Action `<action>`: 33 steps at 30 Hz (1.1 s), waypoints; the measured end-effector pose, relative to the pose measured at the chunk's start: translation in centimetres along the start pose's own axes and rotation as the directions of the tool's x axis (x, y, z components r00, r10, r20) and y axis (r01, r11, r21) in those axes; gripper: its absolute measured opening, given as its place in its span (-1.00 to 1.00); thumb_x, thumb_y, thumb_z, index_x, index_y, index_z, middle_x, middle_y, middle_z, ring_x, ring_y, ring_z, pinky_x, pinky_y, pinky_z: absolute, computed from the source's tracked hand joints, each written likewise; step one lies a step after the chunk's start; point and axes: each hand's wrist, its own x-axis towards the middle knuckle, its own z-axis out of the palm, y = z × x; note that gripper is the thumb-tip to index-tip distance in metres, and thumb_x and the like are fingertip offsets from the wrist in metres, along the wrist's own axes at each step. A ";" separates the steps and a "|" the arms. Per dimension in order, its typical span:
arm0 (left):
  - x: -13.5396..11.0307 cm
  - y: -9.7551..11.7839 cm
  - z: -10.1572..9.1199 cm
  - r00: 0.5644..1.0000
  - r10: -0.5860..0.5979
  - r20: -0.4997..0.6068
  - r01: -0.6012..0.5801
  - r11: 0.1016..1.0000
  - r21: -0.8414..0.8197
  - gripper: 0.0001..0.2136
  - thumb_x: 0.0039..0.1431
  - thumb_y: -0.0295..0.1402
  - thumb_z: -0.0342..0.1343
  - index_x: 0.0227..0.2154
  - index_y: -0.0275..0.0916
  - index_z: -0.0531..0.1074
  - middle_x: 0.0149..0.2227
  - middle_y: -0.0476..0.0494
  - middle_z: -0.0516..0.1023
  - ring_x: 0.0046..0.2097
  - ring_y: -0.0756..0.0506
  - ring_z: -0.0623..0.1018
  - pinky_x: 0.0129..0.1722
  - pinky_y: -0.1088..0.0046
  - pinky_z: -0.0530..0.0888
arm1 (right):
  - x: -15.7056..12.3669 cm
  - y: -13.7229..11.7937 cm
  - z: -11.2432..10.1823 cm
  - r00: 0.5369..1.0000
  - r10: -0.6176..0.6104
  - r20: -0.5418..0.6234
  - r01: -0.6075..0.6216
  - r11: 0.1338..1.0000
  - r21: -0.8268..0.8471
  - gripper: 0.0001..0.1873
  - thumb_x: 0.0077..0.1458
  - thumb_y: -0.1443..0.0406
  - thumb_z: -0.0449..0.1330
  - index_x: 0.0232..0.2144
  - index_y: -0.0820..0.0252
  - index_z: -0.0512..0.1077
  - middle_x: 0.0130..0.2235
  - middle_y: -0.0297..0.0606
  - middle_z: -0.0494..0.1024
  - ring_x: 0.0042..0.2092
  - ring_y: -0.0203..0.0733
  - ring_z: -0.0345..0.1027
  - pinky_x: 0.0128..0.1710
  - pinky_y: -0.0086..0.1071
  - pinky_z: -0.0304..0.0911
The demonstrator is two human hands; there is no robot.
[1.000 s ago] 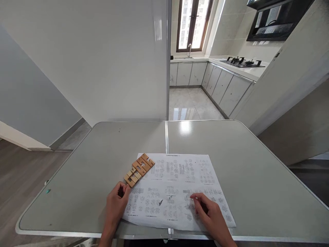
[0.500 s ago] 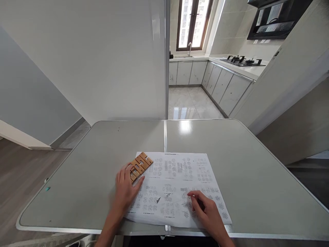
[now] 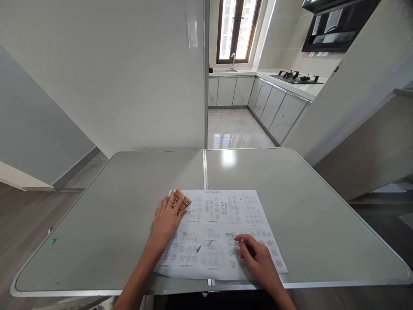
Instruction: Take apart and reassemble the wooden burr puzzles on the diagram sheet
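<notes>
A flat wooden board [image 3: 186, 200] with cut-out shapes, perhaps numerals, lies aslant on the upper left corner of a large printed sheet [image 3: 226, 254]. My left hand [image 3: 166, 219] rests over it, fingers stretched out and a little apart, hiding most of the board; only its upper right end shows clearly. Lower right on the paper sits my right hand [image 3: 256, 256], its fingers curled in loosely towards the thumb. I see nothing between them. Rows of small printed figures cover the sheet, with two dark marks near its middle.
The grey folding table [image 3: 306, 224] has a metal-edged seam down its middle. A small green bit [image 3: 53, 241] lies near the left edge. Beyond the far edge stand a white panel [image 3: 145, 86] and a kitchen with a gas hob [image 3: 298, 77].
My left hand has slid up and right from the board's lower end onto more of it. The board and my right hand look still; the whole view has shifted slightly.
</notes>
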 end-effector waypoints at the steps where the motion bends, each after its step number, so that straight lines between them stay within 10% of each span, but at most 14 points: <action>1: 0.1 0.1 0.0 1.000 0.011 0.011 -0.011 1.000 0.018 -0.49 0.49 -0.08 -0.06 0.42 -0.01 0.27 0.52 -0.19 0.13 0.43 -0.42 0.29 0.40 -0.11 0.23 | 0.0 -0.1 0.1 1.000 0.003 -0.014 -0.003 1.000 0.003 -0.54 0.36 -0.05 0.10 -0.16 0.15 0.60 -0.52 -0.33 0.47 -0.47 -0.15 0.37 -0.43 -0.36 0.26; 16: 0.7 1.3 0.5 0.974 0.169 -0.153 -0.194 0.966 -0.168 -0.58 0.48 -0.11 -0.02 0.28 -0.01 0.46 0.40 -0.18 0.37 0.35 -0.40 0.41 0.37 -0.18 0.31 | 0.2 -0.5 0.4 0.995 0.046 -0.089 -0.045 0.999 0.011 -0.43 0.33 -0.15 0.09 -0.15 0.19 0.60 -0.51 -0.31 0.48 -0.46 -0.14 0.39 -0.42 -0.34 0.31; 33: -4.2 10.6 -0.1 0.868 0.470 -0.159 -0.496 0.834 -0.241 -0.54 0.41 -0.23 0.18 0.33 0.03 0.36 0.45 -0.18 0.28 0.44 -0.39 0.31 0.34 -0.15 0.42 | 0.1 -0.5 0.2 0.997 0.027 -0.075 -0.027 1.000 -0.002 -0.48 0.38 -0.08 0.08 -0.12 0.21 0.60 -0.49 -0.32 0.49 -0.45 -0.16 0.40 -0.41 -0.36 0.32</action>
